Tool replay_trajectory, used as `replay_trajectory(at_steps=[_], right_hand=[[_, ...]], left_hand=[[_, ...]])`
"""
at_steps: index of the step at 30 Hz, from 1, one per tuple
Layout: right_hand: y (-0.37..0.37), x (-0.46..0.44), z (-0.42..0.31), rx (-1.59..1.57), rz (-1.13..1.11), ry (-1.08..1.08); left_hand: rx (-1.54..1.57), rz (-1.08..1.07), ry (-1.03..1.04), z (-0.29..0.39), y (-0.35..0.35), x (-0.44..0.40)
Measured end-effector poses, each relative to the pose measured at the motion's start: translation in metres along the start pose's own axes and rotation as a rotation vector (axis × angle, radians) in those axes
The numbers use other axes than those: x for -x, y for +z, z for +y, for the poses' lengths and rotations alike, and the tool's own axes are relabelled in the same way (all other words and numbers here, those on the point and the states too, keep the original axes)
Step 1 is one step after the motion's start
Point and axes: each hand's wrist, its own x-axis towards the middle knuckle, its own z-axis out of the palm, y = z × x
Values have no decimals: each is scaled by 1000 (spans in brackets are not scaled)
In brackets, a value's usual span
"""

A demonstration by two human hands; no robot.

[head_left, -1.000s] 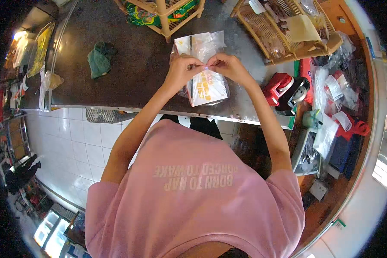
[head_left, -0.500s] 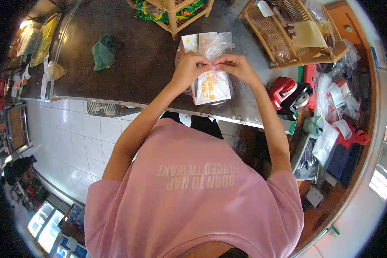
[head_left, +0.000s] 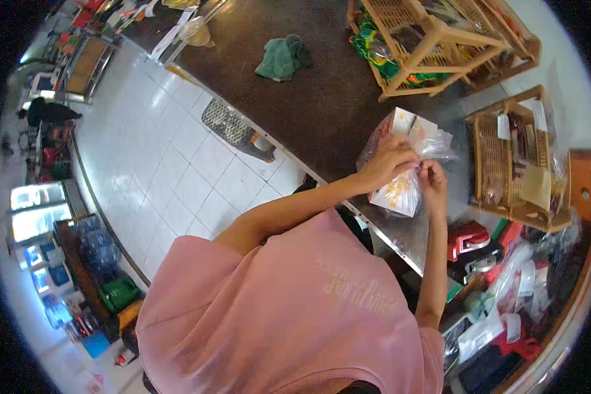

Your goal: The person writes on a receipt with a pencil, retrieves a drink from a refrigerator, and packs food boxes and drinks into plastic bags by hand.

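Observation:
A white box with orange print (head_left: 394, 192) sits on the dark table inside a clear plastic bag (head_left: 443, 146). My left hand (head_left: 391, 161) lies over the middle of the box, its fingers closed on the gathered plastic. Close beside it, on the right, my right hand (head_left: 432, 176) is curled, with thumb and fingertips pinching the same bag. The fingertips of both hands nearly meet. Exactly how the plastic runs between them is too small to make out.
Beyond the box stands a bamboo rack (head_left: 433, 39) with green packets. A woven basket (head_left: 492, 161) is to the right, with a red and black tape dispenser (head_left: 473, 246) nearer me. A green cloth (head_left: 282, 58) lies on the dark table (head_left: 335, 118); a metal edge borders it.
The view has turned, so the table and box appear farther right and tilted. Both hands stay at the bag; the left hand now lies more over the box, the right is more curled.

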Motion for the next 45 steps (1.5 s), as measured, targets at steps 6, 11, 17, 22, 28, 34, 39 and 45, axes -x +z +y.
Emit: replay_trajectory(at_steps=[6,11,17,22,28,34,39,45], right_hand=[[-12,10,8,47,-162,-15],[-16,-1,-57,635,-460,-48],[170,-103,-198,476,-149,-381],[378,-342,-121,6,-331,-211],[584,-504,-61,500,-306,-285],[597,-496,-67,390,-367,-305],[546,-433,-96,-54,-579,-263],[462,-351,-140,-323,-400,-170]], left_hand=[[1,-2,-11,8,-11,-1],[125,40,-82,8,-38,-12],[-200,961,-298,-90,-301,-20],[244,1272,-638,-222,-494,7],[193,1229,-860,-257,-542,-19],[171,1347,-634,-277,-560,-7],[449,1111,-368,-236,-560,-24],[499,626,-452,-149,-535,-44]])
